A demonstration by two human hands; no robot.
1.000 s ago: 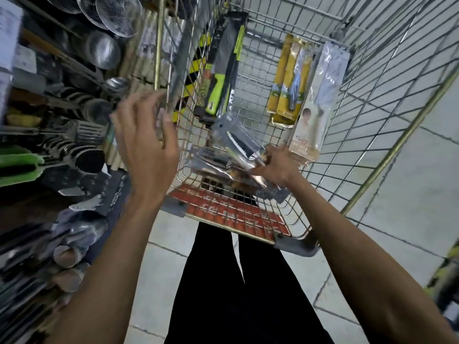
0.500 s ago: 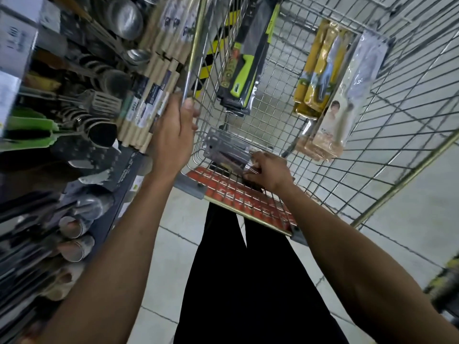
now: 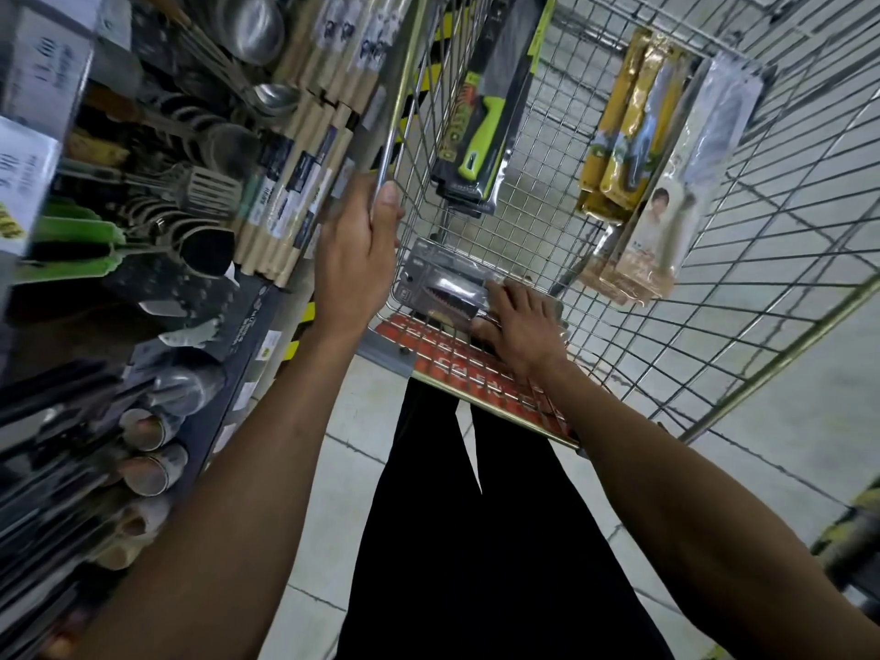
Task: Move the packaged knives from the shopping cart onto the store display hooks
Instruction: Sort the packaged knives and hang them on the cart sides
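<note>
Since a second ago the left hand (image 3: pixel 355 252) has come down out of the air and now grips the top rail (image 3: pixel 405 95) of the shopping cart (image 3: pixel 743 259) at its left side, fingers wrapped together round the wire and the thumb lying up along it. The right hand (image 3: pixel 521 326) has sunk from its raised position to the near end of the cart, in the centre of the frame. It holds the clear knife packs (image 3: pixel 440 290) low against the wire, fingers (image 3: pixel 497 297) slightly spread over their right end, thumb tucked at the near edge. A serrated blade shows through the plastic.

Just below that hand runs the red handle bar (image 3: pixel 457 369) of the cart. Further up, a green-handled knife pack (image 3: pixel 485 131) leans on the left wall of the cart. At upper right, yellow packs (image 3: pixel 624 121) and a pale pack (image 3: pixel 676 202) printed with a person stand against the far corner.

Along the left of the frame runs the display rack (image 3: pixel 266 335), blurred, hung with a slotted turner (image 3: pixel 214 188), ladles (image 3: pixel 259 28) and wooden rolling pins (image 3: pixel 305 150).
</note>
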